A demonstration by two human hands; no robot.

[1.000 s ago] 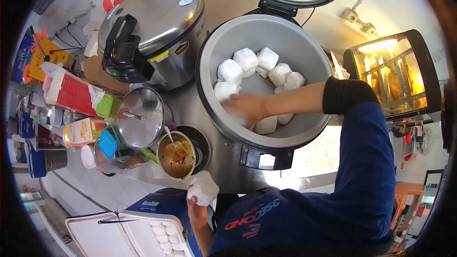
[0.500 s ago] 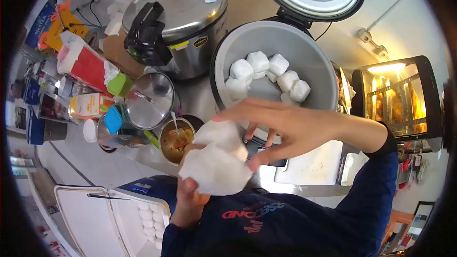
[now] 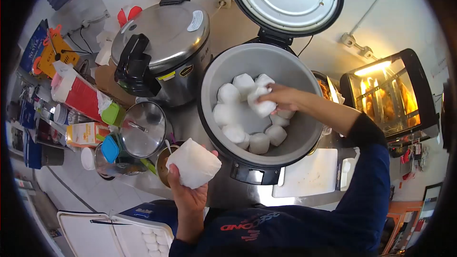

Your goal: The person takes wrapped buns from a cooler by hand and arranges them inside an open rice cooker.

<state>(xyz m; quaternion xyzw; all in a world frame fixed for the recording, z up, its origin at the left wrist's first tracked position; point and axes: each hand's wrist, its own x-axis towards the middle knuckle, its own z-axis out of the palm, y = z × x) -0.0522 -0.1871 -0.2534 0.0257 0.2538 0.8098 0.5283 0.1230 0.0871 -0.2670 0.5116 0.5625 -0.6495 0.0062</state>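
Note:
My left hand [image 3: 189,202] holds a white paper-wrapped packet [image 3: 194,163] in front of the open rice cooker, fingers and thumb around its lower sides. My right hand [image 3: 281,99] reaches inside the cooker, its fingers closed on another white wrapped packet [image 3: 259,103]. The big rice cooker [image 3: 209,119] has a grey inner pot, and its lid [image 3: 290,0] is tipped up behind it. Several more packets, such as this one [image 3: 233,133], stand in a ring along the pot's wall. Part of the bottom shows in the middle.
A second, closed steel rice cooker [image 3: 162,43] stands at the back left. Left of me are a glass pan lid [image 3: 143,128] and a small pot. To the right are a cutting board [image 3: 309,176] and a lit glass cabinet [image 3: 388,95]. Below left, an open cool box [image 3: 143,226] holds more packets.
My right hand has moved from beside my left hand into the cooker with a packet. My left hand keeps one packet, and the view has shifted. More packets show in the pot.

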